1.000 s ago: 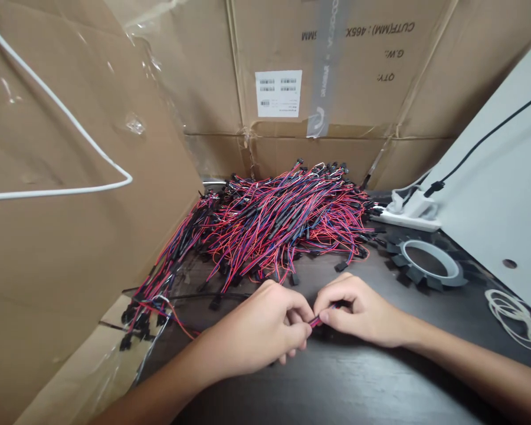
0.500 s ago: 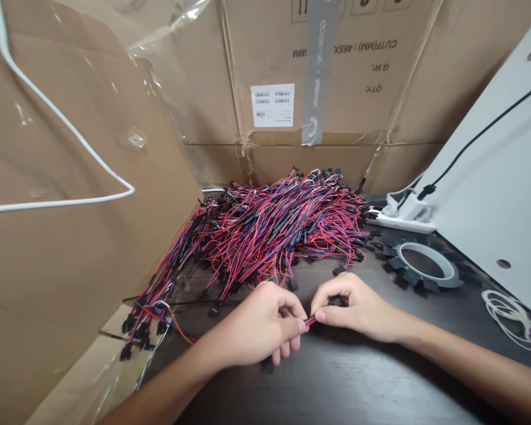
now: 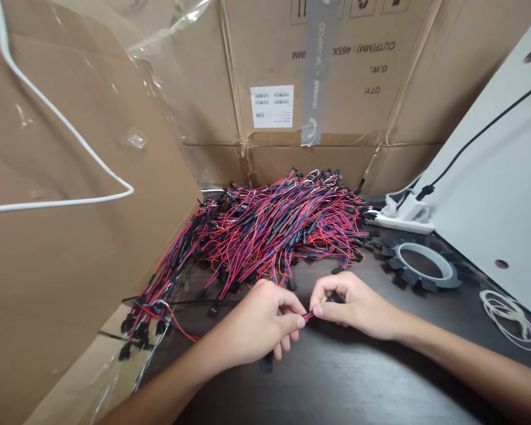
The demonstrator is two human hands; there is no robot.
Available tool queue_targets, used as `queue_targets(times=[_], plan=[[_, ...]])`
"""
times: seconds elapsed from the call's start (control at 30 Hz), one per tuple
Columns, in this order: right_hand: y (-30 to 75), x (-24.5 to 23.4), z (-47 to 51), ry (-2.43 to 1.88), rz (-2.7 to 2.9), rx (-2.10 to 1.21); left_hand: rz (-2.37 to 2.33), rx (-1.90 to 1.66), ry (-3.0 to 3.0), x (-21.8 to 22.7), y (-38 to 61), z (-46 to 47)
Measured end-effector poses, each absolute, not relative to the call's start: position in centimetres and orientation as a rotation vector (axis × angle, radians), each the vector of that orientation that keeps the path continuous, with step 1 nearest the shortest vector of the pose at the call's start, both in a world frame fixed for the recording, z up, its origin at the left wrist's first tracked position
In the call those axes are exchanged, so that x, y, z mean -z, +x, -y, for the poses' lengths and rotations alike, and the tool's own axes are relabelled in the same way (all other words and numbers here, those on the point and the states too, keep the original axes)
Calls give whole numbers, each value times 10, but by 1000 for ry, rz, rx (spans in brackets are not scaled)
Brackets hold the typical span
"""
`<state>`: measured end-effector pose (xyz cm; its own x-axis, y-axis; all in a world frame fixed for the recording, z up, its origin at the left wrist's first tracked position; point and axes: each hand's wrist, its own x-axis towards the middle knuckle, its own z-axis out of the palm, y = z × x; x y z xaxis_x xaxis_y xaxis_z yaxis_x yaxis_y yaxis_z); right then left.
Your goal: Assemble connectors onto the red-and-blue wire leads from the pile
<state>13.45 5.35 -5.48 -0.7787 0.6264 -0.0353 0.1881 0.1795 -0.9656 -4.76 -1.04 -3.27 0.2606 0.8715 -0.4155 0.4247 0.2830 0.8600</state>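
Observation:
My left hand (image 3: 259, 324) and my right hand (image 3: 354, 306) meet over a dark table (image 3: 345, 378), both pinched on one short red wire lead (image 3: 308, 316) that shows between the fingertips. A black connector (image 3: 266, 363) of the lead pokes out under my left hand's fingers. Just beyond the hands lies a big pile of red, blue and black wire leads (image 3: 274, 227) with black connectors. A smaller bundle of the same leads (image 3: 148, 316) trails off to the left.
Cardboard boxes (image 3: 318, 88) wall in the back, a cardboard sheet with a white cable (image 3: 62, 195) the left. On the right are a white power strip (image 3: 405, 215), a tape ring with black pieces (image 3: 422, 262), coiled white ties (image 3: 511, 319) and a leaning white panel (image 3: 500, 183).
The view has tilted up a little. Both hands have kept their pinch on the lead and pulled slightly apart, and a black connector now shows below my left hand.

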Motion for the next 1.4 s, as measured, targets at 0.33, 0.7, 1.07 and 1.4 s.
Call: queue_targets(times=[0.33, 0.7, 1.07, 1.4], plan=[[132, 55, -50, -825, 2158, -1530, -1333, -469, 1382, 38, -47, 11], [133, 52, -45, -835, 2252, -1353, -1368, -437, 1474, 37, -47, 13], [122, 67, -39, -627, 1258, -2130, -1365, -666, 1316, 35, -41, 13], [122, 76, -31, -635, 1865, -1747, -1256, -681, 1371, 42, -36, 21]])
